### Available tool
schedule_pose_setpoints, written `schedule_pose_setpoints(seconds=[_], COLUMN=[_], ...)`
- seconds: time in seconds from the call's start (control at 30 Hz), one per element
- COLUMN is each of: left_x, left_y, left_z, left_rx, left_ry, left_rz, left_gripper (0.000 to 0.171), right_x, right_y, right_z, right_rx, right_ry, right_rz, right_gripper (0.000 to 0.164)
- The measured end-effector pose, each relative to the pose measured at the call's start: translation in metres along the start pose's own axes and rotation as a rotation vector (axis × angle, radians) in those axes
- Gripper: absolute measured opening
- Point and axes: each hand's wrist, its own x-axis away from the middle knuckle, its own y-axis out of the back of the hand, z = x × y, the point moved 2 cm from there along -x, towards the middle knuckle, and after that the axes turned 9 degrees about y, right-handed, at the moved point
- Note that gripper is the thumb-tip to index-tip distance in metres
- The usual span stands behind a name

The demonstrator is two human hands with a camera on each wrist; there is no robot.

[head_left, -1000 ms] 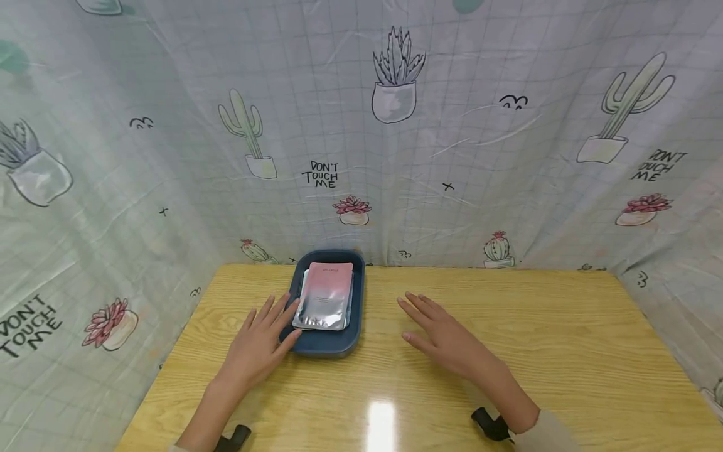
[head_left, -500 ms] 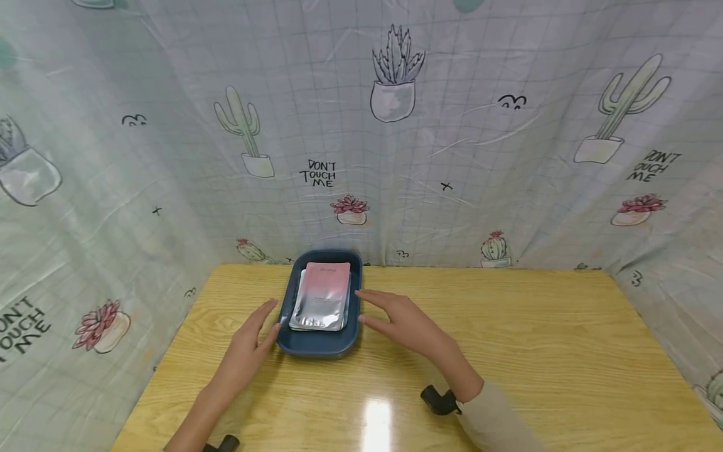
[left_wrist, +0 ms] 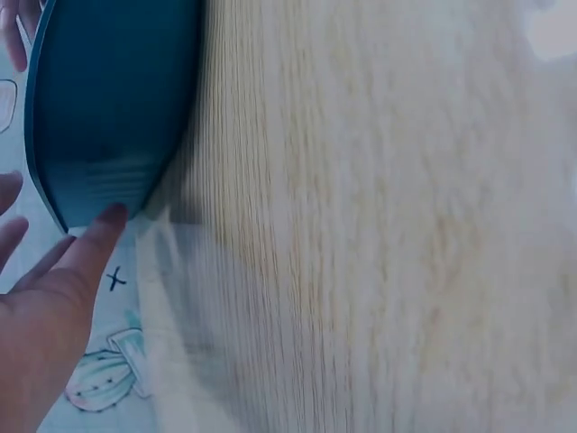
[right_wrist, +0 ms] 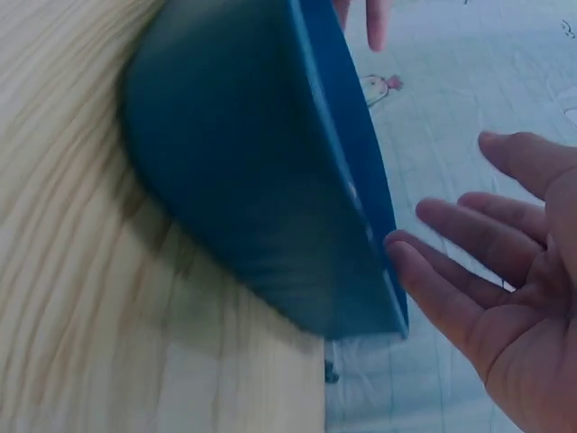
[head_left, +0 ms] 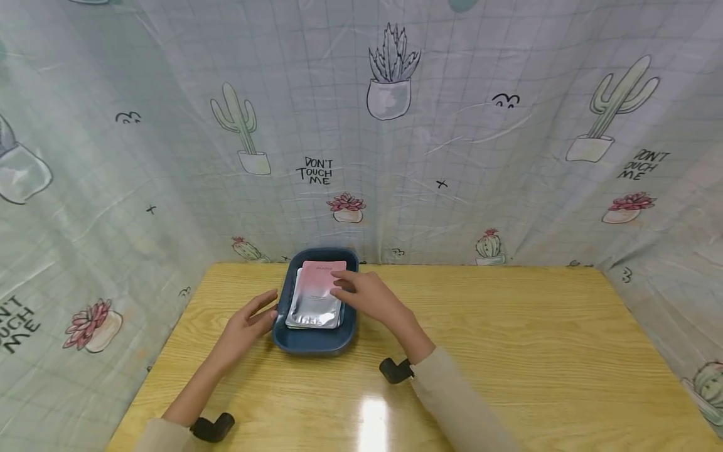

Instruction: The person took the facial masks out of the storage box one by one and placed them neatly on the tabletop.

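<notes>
A dark blue plastic bin (head_left: 310, 342) stands on the table, its outer wall (left_wrist: 108, 99) large in the left wrist view. Inside lies a small stack of flat foil sachets, with a pink-and-silver sachet (head_left: 319, 295) on top. My left hand (head_left: 240, 333) is at the bin's left side, its thumb tip right at the wall. My right hand (head_left: 373, 298) reaches over the right rim, fingertips above the top sachet's right edge. In the right wrist view, this hand's fingers (right_wrist: 442, 289) are spread and loosely bent beside the rim, holding nothing.
The wooden table (head_left: 508, 351) stretches out to the right of the bin. A cactus-print curtain (head_left: 440, 138) hangs behind and at both sides, close to the bin's far end. Black wrist mounts (head_left: 211, 428) jut out from the forearms.
My right hand has moved left from the table to over the bin. My left hand has shifted from over the bin's left edge to beside its wall. The sachets lie as before.
</notes>
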Motion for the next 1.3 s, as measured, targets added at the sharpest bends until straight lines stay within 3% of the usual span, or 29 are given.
schedule_pose_setpoints(seconds=[0.1, 0.37, 0.67, 0.93, 1.13, 1.3], left_x=[-0.004, -0.009, -0.011, -0.012, -0.012, -0.014], left_y=[0.003, 0.008, 0.011, 0.010, 0.007, 0.005], left_z=[0.002, 0.006, 0.010, 0.011, 0.011, 0.010], left_rx=[0.045, 0.072, 0.092, 0.105, 0.116, 0.136], left_ry=[0.006, 0.031, 0.065, 0.079, 0.078, 0.073], left_rz=[0.027, 0.075, 0.079, 0.066, 0.064, 0.079], left_gripper=[0.058, 0.055, 0.058, 0.057, 0.058, 0.057], right_x=[-0.014, -0.043, -0.063, -0.081, -0.090, -0.097], right_y=[-0.003, -0.021, -0.041, -0.056, -0.067, -0.068], right_z=[0.006, 0.018, 0.018, 0.010, 0.001, -0.002], right_rx=[0.009, 0.092, 0.114, 0.308, 0.243, 0.251], right_ry=[-0.042, -0.256, -0.430, -0.522, -0.647, -0.678], right_rz=[0.006, 0.029, 0.019, 0.038, -0.058, -0.122], right_gripper=[0.047, 0.051, 0.071, 0.091, 0.106, 0.111])
